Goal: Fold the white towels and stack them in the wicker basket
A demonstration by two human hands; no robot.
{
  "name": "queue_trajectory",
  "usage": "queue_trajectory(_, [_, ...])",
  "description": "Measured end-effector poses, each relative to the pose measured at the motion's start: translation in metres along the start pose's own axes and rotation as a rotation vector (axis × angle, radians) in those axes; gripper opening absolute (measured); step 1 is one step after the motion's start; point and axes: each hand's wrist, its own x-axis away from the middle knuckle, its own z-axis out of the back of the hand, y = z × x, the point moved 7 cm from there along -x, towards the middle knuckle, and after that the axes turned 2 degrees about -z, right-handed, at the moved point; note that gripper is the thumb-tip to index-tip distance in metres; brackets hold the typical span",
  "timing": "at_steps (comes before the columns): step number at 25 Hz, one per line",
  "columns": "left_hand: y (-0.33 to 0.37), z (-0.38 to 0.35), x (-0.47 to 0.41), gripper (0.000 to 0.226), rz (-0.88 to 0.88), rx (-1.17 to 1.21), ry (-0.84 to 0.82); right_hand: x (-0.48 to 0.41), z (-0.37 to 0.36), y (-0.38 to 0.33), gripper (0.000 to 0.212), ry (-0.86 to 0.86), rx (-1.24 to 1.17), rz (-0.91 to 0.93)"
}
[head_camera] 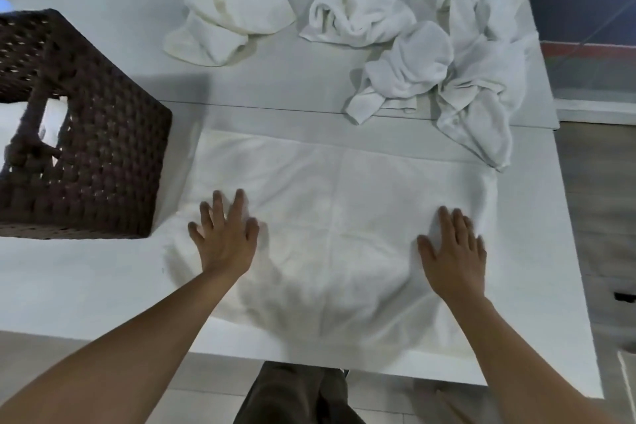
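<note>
Hands, left (pixel 225 237) and right (pixel 454 251), flat with straight fingers on spread towel (pixel 337 210) beside wicker basket (pixel 103 162).

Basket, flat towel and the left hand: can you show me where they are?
wicker basket (pixel 113 162): head view, on its woven side wall.
flat towel (pixel 330 203): head view, on its smooth middle.
left hand (pixel 226 240): head view, on the back of the hand.

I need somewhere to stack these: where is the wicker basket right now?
The wicker basket stands on the table's left side in the head view, just left of the spread towel.
</note>
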Motion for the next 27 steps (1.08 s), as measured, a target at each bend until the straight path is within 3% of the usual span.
queue_trajectory(8, [0.023,-0.004,-0.045,0.069,-0.06,0.027,0.056,0.005,-0.011,0.013,0.07,0.053,-0.015,-0.147])
queue_trajectory(16, [0.041,0.018,-0.122,0.067,-0.279,-0.028,0.075,0.019,-0.028,-0.005,0.07,0.085,-0.036,-0.342])
queue_trajectory(21, [0.046,0.026,-0.136,0.066,-0.326,-0.025,0.165,0.024,-0.008,-0.014,0.063,0.201,-0.082,-0.229])
queue_trajectory(24, [0.056,0.029,-0.117,0.057,-0.293,0.025,0.251,0.029,-0.009,-0.005,0.063,0.095,-0.006,-0.182])
queue_trajectory(27, [0.084,0.023,-0.072,0.056,-0.299,0.099,0.234,0.029,-0.011,0.002,0.068,0.038,0.025,-0.151])
